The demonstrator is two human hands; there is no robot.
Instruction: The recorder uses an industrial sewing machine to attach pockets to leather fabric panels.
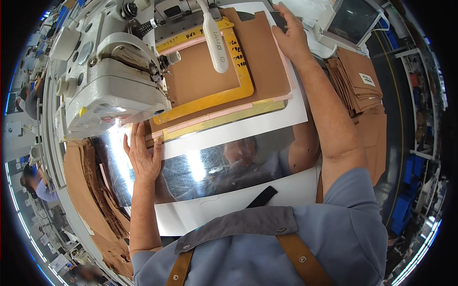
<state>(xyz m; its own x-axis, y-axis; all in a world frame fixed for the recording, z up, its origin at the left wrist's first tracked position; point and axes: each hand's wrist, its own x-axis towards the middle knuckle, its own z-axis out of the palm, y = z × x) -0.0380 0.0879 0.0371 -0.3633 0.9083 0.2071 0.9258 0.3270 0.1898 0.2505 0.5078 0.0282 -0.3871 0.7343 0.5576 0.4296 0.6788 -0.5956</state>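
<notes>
A brown panel (265, 57) lies under a white sewing machine (88, 76), with a yellow rectangular frame template (243, 85) on top and pink strips (217, 113) along its edge. My left hand (143, 150) rests with fingers stretched at the panel's lower left corner, just below the machine head. My right hand (288, 38) is at the upper right edge of the panel, thumb and fingers apart and slightly bent. A white rod-shaped attachment (217, 52) hangs over the frame. Beneath lie a white sheet (293, 114) and a shiny metal plate (214, 181).
Stacks of brown pieces stand at the right (365, 100) and left (83, 186). A small screen (348, 19) is at the top right. A black strip (262, 197) lies near my body. Co-workers (38, 181) are at stations far left; blue bins (405, 190) sit beyond the right.
</notes>
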